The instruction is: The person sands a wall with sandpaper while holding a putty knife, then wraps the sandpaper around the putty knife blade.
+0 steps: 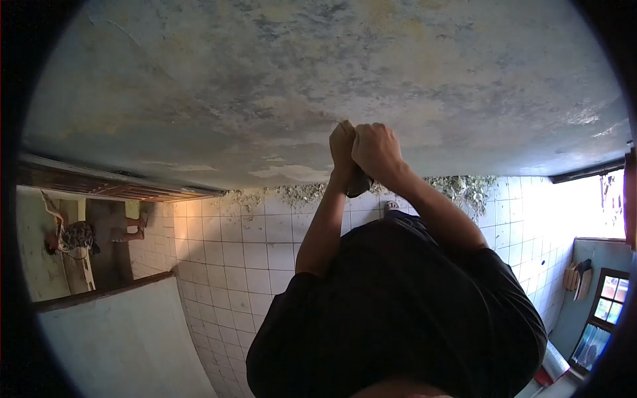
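Both of my hands are closed together against a wall (424, 79) with stained, patchy, peeling paint. My left hand (342, 144) and my right hand (377, 147) press side by side around a dark-handled tool (359, 184). Its rounded dark end sticks out between my wrists. The end towards the wall is hidden by my fingers, so its exact kind does not show. Pale bare patches (292, 171) mark the lower wall, left of my hands.
Paint flakes (464, 191) lie along the wall's foot on the white tiled floor (255, 255). At left, another person (76, 237) is seen through a doorway, beyond a low partition (119, 331). A window (602, 312) is at right.
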The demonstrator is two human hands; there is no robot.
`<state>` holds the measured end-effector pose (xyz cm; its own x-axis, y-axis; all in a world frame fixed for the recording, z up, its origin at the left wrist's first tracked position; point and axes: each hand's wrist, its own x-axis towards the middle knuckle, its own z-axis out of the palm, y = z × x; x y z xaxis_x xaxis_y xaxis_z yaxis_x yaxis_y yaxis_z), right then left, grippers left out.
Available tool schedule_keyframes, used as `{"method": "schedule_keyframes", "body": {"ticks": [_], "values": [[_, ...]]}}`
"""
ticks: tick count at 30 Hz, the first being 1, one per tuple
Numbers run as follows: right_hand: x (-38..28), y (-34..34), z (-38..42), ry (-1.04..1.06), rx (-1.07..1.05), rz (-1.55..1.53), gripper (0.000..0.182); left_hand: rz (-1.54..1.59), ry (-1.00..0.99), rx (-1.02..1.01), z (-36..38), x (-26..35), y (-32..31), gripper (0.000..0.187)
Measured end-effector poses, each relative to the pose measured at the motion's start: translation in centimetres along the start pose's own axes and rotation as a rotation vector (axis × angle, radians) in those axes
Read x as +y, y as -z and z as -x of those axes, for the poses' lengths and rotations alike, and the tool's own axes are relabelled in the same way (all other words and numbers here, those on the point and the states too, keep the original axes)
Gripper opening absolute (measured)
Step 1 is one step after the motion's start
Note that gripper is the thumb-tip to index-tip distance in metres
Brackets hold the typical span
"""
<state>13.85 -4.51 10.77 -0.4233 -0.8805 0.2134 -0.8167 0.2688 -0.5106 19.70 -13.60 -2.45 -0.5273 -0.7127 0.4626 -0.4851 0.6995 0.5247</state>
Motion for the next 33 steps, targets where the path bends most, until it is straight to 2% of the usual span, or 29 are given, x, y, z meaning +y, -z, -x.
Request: {"method": "schedule_keyframes", "body": {"ticks": [2, 3, 5, 6, 8, 9, 11, 12, 14, 15, 17, 18, 20, 26, 30, 33], "values": [[0.6, 0.3, -0.2, 0.026, -0.059, -0.024, 0.021, 0.289, 0.237, -0.049, 0.3, 0.7, 0.4, 0.028], [0.8, 0.4, -0.3, 0.029, -0.048, -0.022, 0.021, 0.290, 0.227, -0.043, -0.2, 1.4, 1.1, 0.028], [1.3, -0.3, 0.6, -0.003, -0.046, -0.051, 0.021, 0.560, 0.683, -0.062, -0.1, 3.0, 2.5, 0.044], [1.8, -0.6, 0.8, 0.007, -0.046, -0.048, 0.021, 0.563, 0.684, -0.053, 0.4, 1.8, 1.3, 0.044], [3.2, -1.4, 1.1, -0.035, -0.134, -0.131, 0.022, 0.548, 0.780, -0.175, 2.1, -1.7, -2.5, 0.056], [3.8, -2.2, 1.3, -0.030, -0.135, -0.129, 0.022, 0.550, 0.780, -0.169, 1.8, -1.4, -1.6, 0.056], [4.7, -3.7, 1.7, -0.006, -0.094, -0.217, 0.024, 0.466, 0.567, -0.409, 1.5, -0.2, 1.3, 0.049], [4.6, -3.6, 1.7, -0.004, -0.098, -0.218, 0.024, 0.466, 0.572, -0.407, 1.6, -0.9, 0.7, 0.049], [4.2, -2.9, 1.2, -0.041, -0.189, -0.259, 0.027, 0.066, 0.195, -0.337, 1.8, -2.9, -1.5, 0.034], [4.4, -2.9, 1.0, -0.041, -0.193, -0.260, 0.027, 0.065, 0.200, -0.337, 1.9, -2.8, -1.1, 0.034], [4.8, -2.8, 0.3, -0.074, -0.256, -0.317, 0.030, -0.142, -0.037, -0.242, 1.6, -2.4, -0.4, 0.019], [4.6, -2.7, 0.0, -0.074, -0.257, -0.318, 0.030, -0.143, -0.035, -0.244, 1.7, -2.5, -0.6, 0.019], [4.2, -2.5, -0.3, -0.077, -0.183, -0.327, 0.030, -0.107, -0.030, -0.070, 2.0, -2.5, -1.3, 0.014], [3.1, -3.5, 0.2, -0.148, -0.142, -0.253, 0.027, 0.089, -0.083, -0.031, 3.0, -4.0, -2.6, 0.015], [3.4, -4.9, 0.2, -0.129, -0.118, -0.245, 0.027, 0.035, -0.151, -0.103, 2.8, -5.3, -2.8, 0.015], [2.4, -3.7, 0.9, -0.129, -0.100, -0.257, 0.027, 0.088, -0.077, -0.143, 3.1, -3.7, -1.1, 0.016]]}}
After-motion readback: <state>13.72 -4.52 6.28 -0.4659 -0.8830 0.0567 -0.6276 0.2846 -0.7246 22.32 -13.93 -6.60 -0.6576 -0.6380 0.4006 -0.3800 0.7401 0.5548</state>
